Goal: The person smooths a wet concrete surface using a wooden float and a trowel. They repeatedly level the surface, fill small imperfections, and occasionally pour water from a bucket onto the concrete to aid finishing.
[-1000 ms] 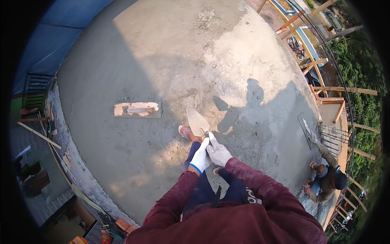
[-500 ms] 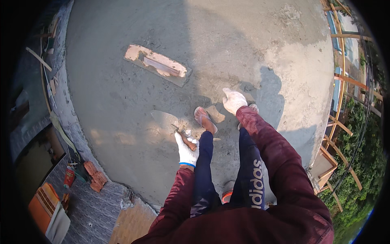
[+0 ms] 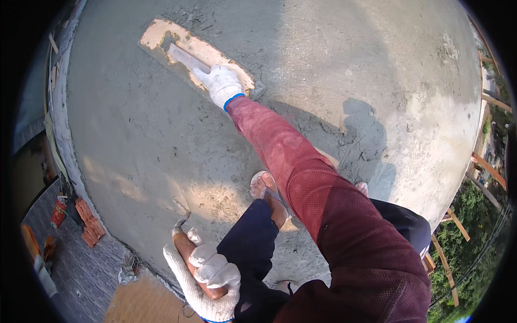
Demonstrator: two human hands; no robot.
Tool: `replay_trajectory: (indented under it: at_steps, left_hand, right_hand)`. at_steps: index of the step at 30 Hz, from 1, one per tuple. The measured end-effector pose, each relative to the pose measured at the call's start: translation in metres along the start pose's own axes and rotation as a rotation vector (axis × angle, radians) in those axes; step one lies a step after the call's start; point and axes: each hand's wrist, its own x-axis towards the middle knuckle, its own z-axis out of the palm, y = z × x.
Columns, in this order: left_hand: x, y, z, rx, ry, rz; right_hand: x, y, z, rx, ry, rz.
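My left hand (image 3: 207, 280), in a white knit glove, is closed round the brown wooden handle of a trowel (image 3: 184, 248). The trowel's metal neck points away from me, and its grey blade is hard to tell from the cement. My right hand (image 3: 222, 84), gloved too, reaches far forward and left. Its fingers are wrapped round the near end of the handle on a long plastering float (image 3: 161, 33). This float lies flat on the grey cement surface (image 3: 124, 124), its pale top smeared with cement.
My sandalled foot (image 3: 266, 188) stands on the cement, near a rough patch. Stacked red bricks (image 3: 90, 222) and a red container (image 3: 58, 213) lie beyond the left edge. Wooden poles (image 3: 489, 170) and greenery border the right side. A tan board (image 3: 142, 301) lies lower left.
My right hand has gone from beside my right foot forward and left onto the float's handle. My left hand, still with the trowel, has come lower and further left in view. The view has shifted.
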Motion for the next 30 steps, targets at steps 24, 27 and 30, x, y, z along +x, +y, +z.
replay_trajectory:
  at_steps: [24, 27, 30]
  left_hand:
    - [0.231, -0.203, 0.173, 1.327, -0.853, 0.206]
    - [0.242, -0.222, 0.175, 1.35, -0.766, 0.281]
    - [0.254, -0.214, 0.173, 1.391, -0.703, 0.392]
  right_hand:
    - [-0.899, 0.344, -0.26, -0.412, 1.212, 2.124]
    - [-0.954, 0.358, -0.232, -0.273, 1.269, 2.353]
    - [-0.986, 0.394, -0.221, -0.296, 1.303, 2.426]
